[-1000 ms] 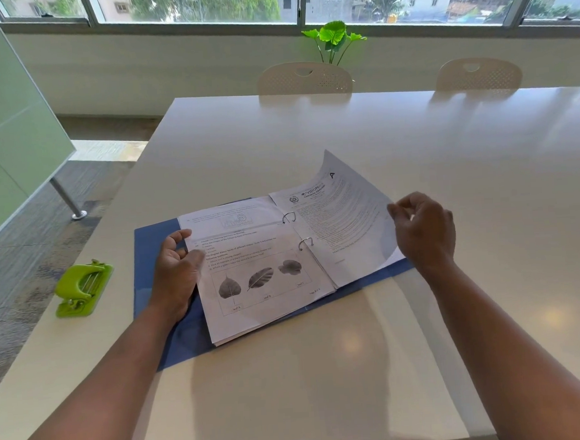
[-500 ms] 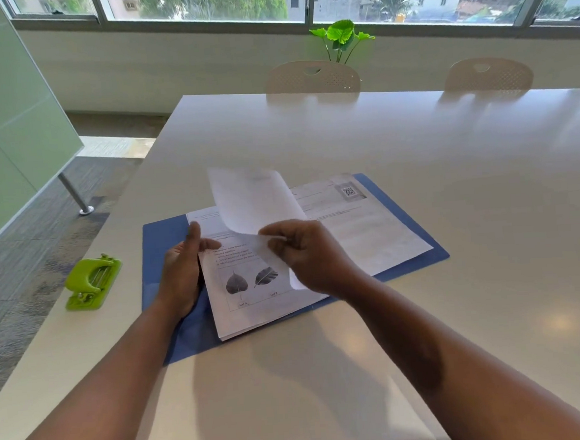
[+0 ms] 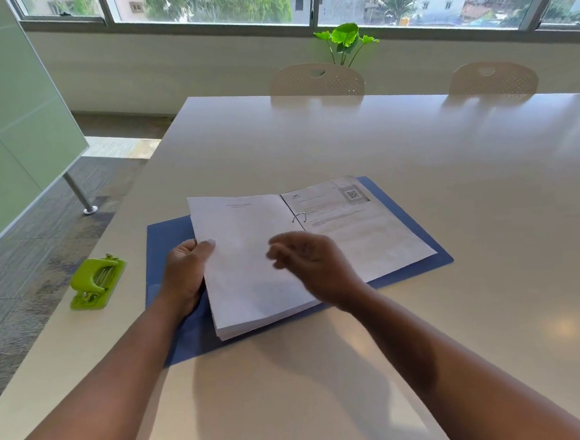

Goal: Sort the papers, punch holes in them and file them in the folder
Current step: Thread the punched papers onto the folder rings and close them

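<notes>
Left hand (image 3: 186, 271) pins the papers (image 3: 246, 257) in the folder (image 3: 166, 238) near the table's left edge, right hand (image 3: 310, 263) loose, holding nothing.

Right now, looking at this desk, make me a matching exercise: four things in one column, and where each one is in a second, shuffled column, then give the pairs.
Things
1. hole punch
2. left hand
3. QR code page
4. plant

Places
A. on the right side of the open blue folder
B. by the window behind a chair
C. gripping the left edge of the paper stack
D. on the table left of the folder

Pairs: 1-D, 2-C, 3-A, 4-B
</notes>
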`<state>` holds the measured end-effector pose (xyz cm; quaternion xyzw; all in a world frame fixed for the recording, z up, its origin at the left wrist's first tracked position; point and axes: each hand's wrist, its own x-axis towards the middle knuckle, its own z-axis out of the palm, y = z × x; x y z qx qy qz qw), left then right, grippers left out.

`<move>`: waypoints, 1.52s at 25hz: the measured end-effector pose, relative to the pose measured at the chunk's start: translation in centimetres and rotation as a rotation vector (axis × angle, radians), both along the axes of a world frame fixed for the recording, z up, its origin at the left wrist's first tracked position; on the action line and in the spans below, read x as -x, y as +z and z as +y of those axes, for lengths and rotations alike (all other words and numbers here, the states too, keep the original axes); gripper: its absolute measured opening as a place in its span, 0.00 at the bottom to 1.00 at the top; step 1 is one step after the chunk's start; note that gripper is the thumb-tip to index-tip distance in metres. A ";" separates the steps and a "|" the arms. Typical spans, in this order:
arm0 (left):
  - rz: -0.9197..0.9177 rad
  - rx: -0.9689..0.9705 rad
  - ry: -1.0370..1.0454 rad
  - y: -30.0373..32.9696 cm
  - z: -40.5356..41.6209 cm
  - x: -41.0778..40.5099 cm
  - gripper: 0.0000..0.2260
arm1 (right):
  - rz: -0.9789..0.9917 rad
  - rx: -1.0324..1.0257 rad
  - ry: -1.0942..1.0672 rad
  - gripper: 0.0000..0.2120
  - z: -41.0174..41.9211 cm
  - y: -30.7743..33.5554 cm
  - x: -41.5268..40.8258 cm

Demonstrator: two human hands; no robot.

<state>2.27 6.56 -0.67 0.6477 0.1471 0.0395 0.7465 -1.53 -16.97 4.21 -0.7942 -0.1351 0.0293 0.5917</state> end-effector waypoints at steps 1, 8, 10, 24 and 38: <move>0.000 -0.008 0.004 0.0 0.0 0.0 0.06 | -0.041 0.023 -0.105 0.13 -1.2 -0.1 -0.7; -0.010 -0.065 0.028 -0.1 -0.1 -0.1 0.02 | 0.027 0.426 -0.578 0.18 -10.6 -1.6 -3.1; -0.005 -0.077 0.039 -0.1 -0.1 -0.2 0.02 | 0.072 0.526 -0.646 0.24 -12.5 -2.5 -3.4; -0.039 -0.140 0.086 -0.5 -0.1 -0.4 0.20 | 0.197 0.008 -0.890 0.37 -16.6 -3.3 -4.6; -0.034 -0.160 -0.002 -0.8 -0.1 -0.3 0.08 | -0.017 -0.524 -0.437 0.12 -9.8 2.1 -3.6</move>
